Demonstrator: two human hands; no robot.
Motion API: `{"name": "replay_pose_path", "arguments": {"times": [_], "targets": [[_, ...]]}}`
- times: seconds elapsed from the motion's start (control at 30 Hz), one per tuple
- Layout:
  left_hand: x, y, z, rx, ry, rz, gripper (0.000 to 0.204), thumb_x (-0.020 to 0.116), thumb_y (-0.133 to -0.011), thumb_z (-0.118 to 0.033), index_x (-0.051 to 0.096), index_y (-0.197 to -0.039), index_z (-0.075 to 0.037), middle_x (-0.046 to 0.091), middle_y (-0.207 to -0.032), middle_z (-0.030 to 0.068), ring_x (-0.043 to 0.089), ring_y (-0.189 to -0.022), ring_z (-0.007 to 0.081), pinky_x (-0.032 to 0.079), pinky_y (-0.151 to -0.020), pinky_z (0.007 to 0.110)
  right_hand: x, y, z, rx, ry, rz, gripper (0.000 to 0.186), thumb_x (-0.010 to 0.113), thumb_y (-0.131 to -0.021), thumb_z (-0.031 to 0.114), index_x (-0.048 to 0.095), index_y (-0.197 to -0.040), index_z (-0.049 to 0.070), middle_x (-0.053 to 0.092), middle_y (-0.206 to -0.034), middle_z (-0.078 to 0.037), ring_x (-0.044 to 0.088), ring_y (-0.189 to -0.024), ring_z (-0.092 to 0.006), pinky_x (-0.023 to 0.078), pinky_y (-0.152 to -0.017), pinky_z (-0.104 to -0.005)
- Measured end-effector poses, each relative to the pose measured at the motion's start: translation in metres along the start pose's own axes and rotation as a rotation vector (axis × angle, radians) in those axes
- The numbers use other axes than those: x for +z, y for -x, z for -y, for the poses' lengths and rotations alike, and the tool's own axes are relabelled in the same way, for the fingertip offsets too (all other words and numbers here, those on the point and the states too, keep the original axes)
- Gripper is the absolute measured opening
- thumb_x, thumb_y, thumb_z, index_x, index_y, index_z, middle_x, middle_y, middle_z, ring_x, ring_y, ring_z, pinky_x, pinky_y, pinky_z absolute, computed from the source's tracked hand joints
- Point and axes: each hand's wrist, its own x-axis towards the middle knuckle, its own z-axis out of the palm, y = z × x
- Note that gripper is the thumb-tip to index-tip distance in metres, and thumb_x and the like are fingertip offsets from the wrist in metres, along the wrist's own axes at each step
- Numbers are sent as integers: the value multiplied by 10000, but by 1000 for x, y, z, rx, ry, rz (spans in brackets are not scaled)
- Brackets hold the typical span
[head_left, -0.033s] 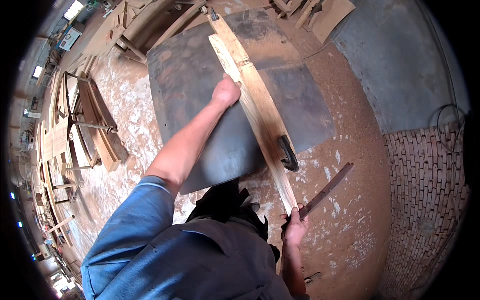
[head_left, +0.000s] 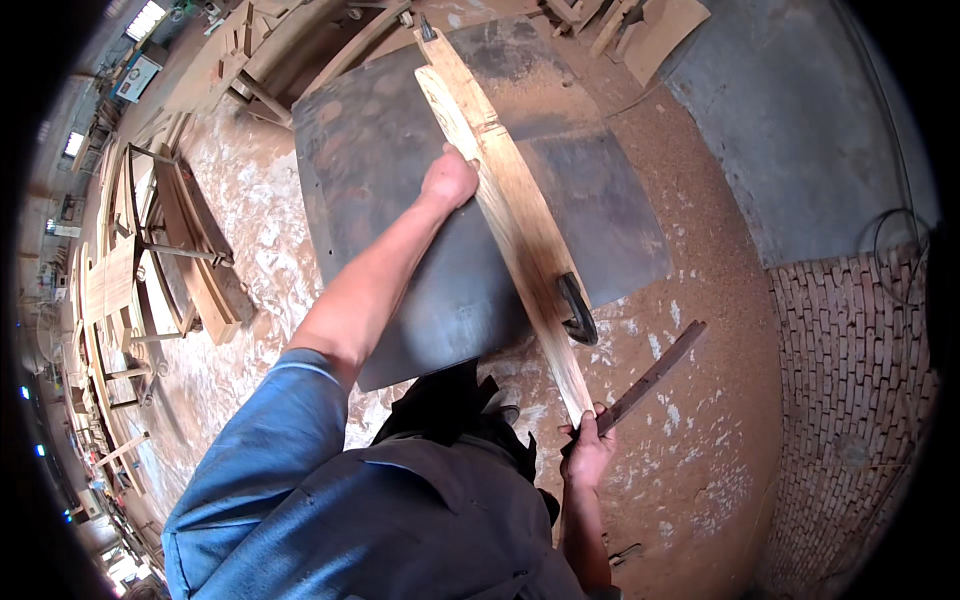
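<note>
A long pale wooden strip (head_left: 462, 112) lies along the left edge of a wider wooden board (head_left: 522, 185), slanting from far left to near right over a dark metal sheet. My left hand (head_left: 450, 178) is closed on the strip's left edge, around its far half. Its fingertips are hidden. At the near end, my right hand (head_left: 590, 452) is closed round the strip's tip, thumb on top. A dark flat bar (head_left: 655, 375) runs out to the right from that hand; whether it is gripped too, I cannot tell. A black handle (head_left: 577, 310) stands on the board's right side.
The dark metal sheet (head_left: 370, 180) lies under the wood. A small metal clamp-like fitting (head_left: 427, 30) sits at the board's far end. Stacked planks and racks (head_left: 185, 235) stand at left, offcuts (head_left: 640, 40) at far right. Bricks (head_left: 850, 370) are stacked at right.
</note>
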Motion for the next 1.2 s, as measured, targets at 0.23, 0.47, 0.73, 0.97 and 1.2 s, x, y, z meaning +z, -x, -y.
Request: {"name": "replay_pose_path", "arguments": {"times": [0.23,0.47,0.73,0.97,1.2], "targets": [[-24,-82,26,2,16,-72,528,553,-923,-320,496,-1237,102,588,-1188,334,554,-1184,418,436,-1007,440,83,-18,13,-31,-29,11,169,592,-938,83,560,-1088,11,616,-930,-78,598,-581,-157,530,-501,-271],[-30,-80,21,-16,337,10,456,594,-909,-328,600,-1126,73,690,-905,221,673,-670,322,526,-727,400,96,-24,17,28,-34,16,191,566,-964,131,556,-1124,28,555,-1035,-54,591,-739,-140,583,-645,-297],[52,118,-8,97,60,120,688,572,-915,-373,327,-1259,170,588,-1112,388,574,-1108,474,454,-962,464,-50,80,63,-60,513,249,369,485,-1021,208,513,-1359,62,546,-721,13,490,-574,-54,421,-513,-221],[51,121,-22,7,-19,78,641,555,-931,-370,351,-1265,137,581,-1166,367,569,-1148,444,446,-986,451,-103,110,51,-52,806,329,408,491,-1030,240,497,-1405,76,521,-713,19,485,-657,-69,443,-612,-230],[52,115,-16,49,-14,60,647,524,-943,-360,341,-1258,176,584,-1140,379,576,-1130,450,453,-985,446,-75,95,70,-144,1008,359,394,508,-1014,225,519,-1384,92,499,-645,-32,487,-596,-106,445,-578,-272]]}}
